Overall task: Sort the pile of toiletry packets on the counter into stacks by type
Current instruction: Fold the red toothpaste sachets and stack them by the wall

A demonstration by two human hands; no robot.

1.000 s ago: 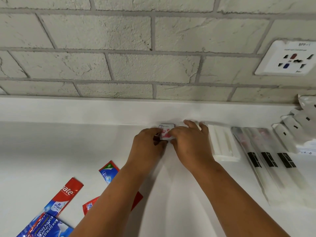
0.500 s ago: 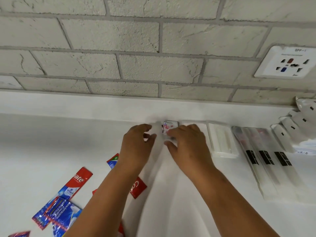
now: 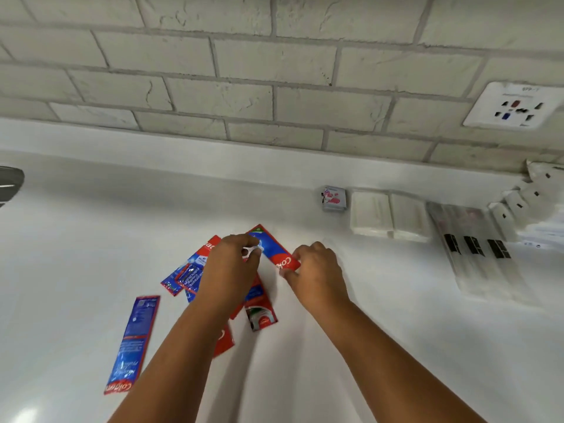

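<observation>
Your left hand point(image 3: 232, 264) and right hand point(image 3: 317, 270) both meet on one red-and-blue toothpaste packet point(image 3: 273, 250) near the middle of the white counter point(image 3: 76, 239): your left fingers curl over its blue upper end, your right thumb and fingers pinch its red lower end, and the packet lies aslant between them. Under and beside your left wrist the unsorted pile of toothpaste packets point(image 3: 189, 276) fans out, overlapping one another; whether your left fingers also hold something small and white is too blurred to tell. One long blue packet point(image 3: 132, 343) lies apart from the pile, toward the counter's left front, its red end nearest you. Along the back edge, where the counter meets the brick wall point(image 3: 213, 87), the sorted things sit in a row: a small stack of pink-printed sachets point(image 3: 333, 199), just to its right two white boxes point(image 3: 389, 216) touching each other, then clear-wrapped long packets with black labels point(image 3: 476, 254), and white sachets point(image 3: 518, 203) fanned in the back right corner. A wall socket point(image 3: 515, 105) sits above them.
</observation>
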